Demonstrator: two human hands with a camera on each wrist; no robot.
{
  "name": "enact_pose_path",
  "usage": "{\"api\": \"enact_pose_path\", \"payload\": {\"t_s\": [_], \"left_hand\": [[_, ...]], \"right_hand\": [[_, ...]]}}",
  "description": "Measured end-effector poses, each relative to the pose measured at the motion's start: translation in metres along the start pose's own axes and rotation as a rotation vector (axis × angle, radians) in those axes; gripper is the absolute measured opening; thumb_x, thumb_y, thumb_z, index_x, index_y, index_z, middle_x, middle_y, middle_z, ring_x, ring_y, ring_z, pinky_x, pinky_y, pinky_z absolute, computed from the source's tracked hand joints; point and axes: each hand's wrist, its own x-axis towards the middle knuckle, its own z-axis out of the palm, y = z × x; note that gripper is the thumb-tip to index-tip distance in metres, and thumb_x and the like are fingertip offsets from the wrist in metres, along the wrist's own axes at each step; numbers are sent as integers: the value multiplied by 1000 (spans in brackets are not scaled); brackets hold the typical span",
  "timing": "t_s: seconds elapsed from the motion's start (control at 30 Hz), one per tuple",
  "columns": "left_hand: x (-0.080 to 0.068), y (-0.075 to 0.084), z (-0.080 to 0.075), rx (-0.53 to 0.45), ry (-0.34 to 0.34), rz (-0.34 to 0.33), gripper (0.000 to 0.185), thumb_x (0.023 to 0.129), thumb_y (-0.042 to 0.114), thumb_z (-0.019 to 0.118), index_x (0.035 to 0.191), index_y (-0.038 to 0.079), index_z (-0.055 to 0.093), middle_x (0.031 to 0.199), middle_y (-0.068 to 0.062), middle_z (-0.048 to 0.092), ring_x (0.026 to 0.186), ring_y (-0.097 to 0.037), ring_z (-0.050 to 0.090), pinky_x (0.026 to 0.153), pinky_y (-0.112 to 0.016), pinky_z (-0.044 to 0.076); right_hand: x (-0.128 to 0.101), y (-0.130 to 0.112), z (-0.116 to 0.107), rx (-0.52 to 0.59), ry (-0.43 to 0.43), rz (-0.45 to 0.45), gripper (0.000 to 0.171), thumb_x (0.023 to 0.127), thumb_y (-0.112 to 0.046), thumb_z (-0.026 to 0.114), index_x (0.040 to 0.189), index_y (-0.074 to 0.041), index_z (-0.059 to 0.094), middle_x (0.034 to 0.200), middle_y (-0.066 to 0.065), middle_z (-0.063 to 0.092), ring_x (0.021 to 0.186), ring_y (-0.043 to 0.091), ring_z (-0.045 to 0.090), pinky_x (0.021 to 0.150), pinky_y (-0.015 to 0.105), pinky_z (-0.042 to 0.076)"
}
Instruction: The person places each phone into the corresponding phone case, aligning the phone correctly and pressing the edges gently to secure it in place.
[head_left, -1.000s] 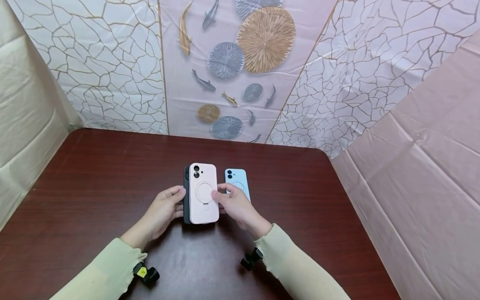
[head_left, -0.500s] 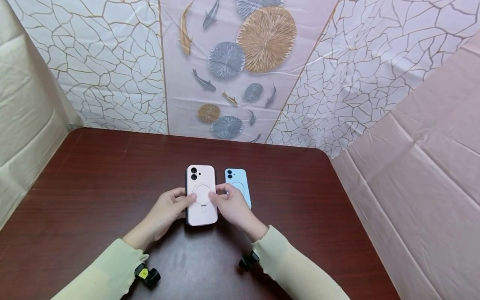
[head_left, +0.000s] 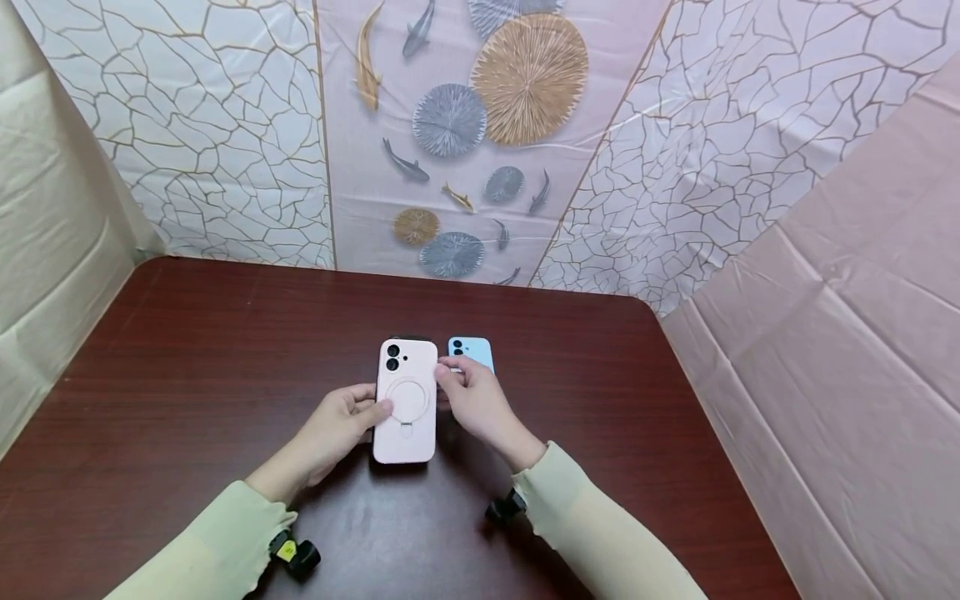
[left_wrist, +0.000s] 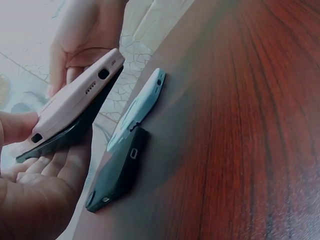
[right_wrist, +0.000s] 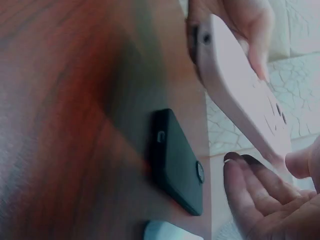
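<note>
A pink phone case [head_left: 422, 433] with a ring on its back lies over a dark phone-shaped slab [left_wrist: 87, 117], which shows beneath it at a slight angle in the left wrist view. My left hand [head_left: 335, 431] holds both by the left side, thumb on the pink back and fingers underneath. My right hand [head_left: 483, 410] pinches the pink case near its upper right edge. Below, on the table, lie a light blue phone case [left_wrist: 137, 112], partly behind my right hand in the head view, and a black phone case [right_wrist: 175, 165], mostly hidden in that view.
The dark red-brown table [head_left: 225, 358] reaches a printed cloth backdrop [head_left: 450, 208] at the back. Cloth walls stand at the left and right [head_left: 840, 350]. Black wrist cameras [head_left: 300, 558] sit at both cuffs.
The pink case has slid left over the dark slab, now almost covering it, and both have come slightly nearer. My right thumb has moved from the pink back up to its right edge.
</note>
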Motion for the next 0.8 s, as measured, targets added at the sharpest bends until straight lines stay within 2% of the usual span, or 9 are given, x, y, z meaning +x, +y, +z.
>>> {"api": "enact_pose_path", "payload": {"t_s": [0.1,0.2,0.47,0.67,0.8], "left_hand": [[0,-1,1,-2,-35,1,44,99,10,54,133,-14,42,112,-24,65,95,-22,66,81,-37,55],[0,-1,2,-11,-56,2,45,100,9,53,136,-14,40,115,-25,64,97,-22,66,82,-38,54],[-3,0,3,4,-102,6,47,100,10,51,139,-14,38,117,-25,63,97,-24,66,82,-40,55],[-3,0,6,20,-93,7,44,101,8,49,138,-13,39,114,-24,64,95,-24,67,80,-38,55],[-2,1,9,67,-53,15,43,100,7,50,137,-13,40,115,-25,64,97,-23,66,81,-34,54]], "right_hand": [[4,-1,-4,97,30,23,34,101,-20,53,127,1,58,98,15,71,86,29,70,76,45,56],[5,0,-7,136,36,46,33,100,-22,56,125,0,62,98,13,72,86,28,70,77,47,55],[5,6,-13,177,11,90,28,97,-22,61,115,-1,67,96,13,72,78,23,71,69,38,58],[2,6,-11,185,35,80,27,96,-21,63,111,1,67,91,14,72,72,22,70,70,42,57],[1,6,-7,190,8,71,27,95,-18,64,114,1,62,93,13,72,75,24,70,72,45,57]]}}
